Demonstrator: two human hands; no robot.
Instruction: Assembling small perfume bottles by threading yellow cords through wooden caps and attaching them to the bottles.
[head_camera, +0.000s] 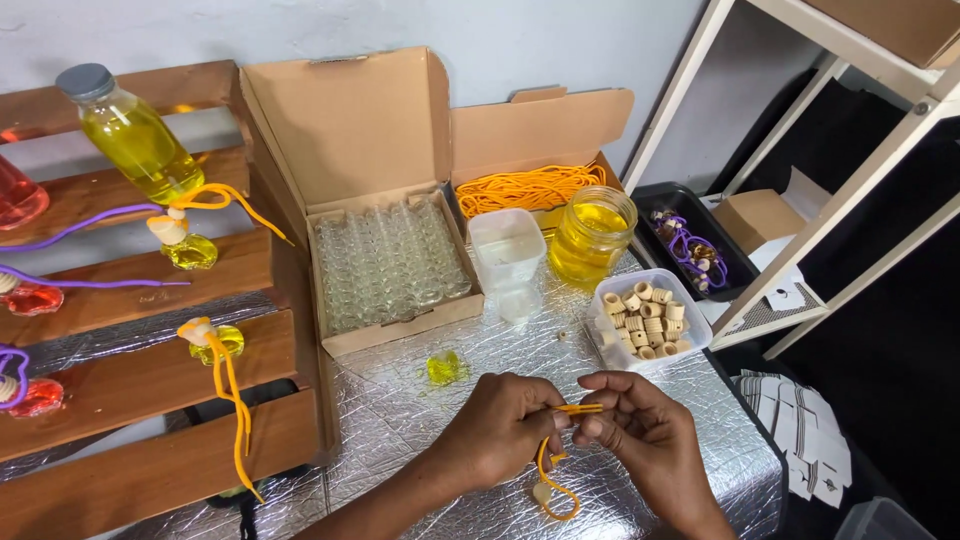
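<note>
While both hands work low at six o'clock, the left hand and the right hand meet fingertip to fingertip, each pinching the orange cord that runs taut between them. Below the fingers the cord drops into a loop with a small pale bead hanging on it, just above the silver-foil bench. Up a notch, at about eleven o'clock from the hands, a little yellow-filled bottle lies alone on the foil. At one o'clock sits a clear tub of tan wooden beads, and near it at twelve a glass jar of yellow liquid beside an empty clear plastic container. Further back, an open cardboard box packed with small clear glass bottles, and behind the jar a second box holding a bundle of orange cords. Over at nine o'clock, a wooden slatted rack carries finished pieces on orange and purple cords, with a capped bottle of yellow liquid leaning at its top. Far right, at two o'clock, a black tray holds purple-corded pieces under a white shelf frame.
</note>
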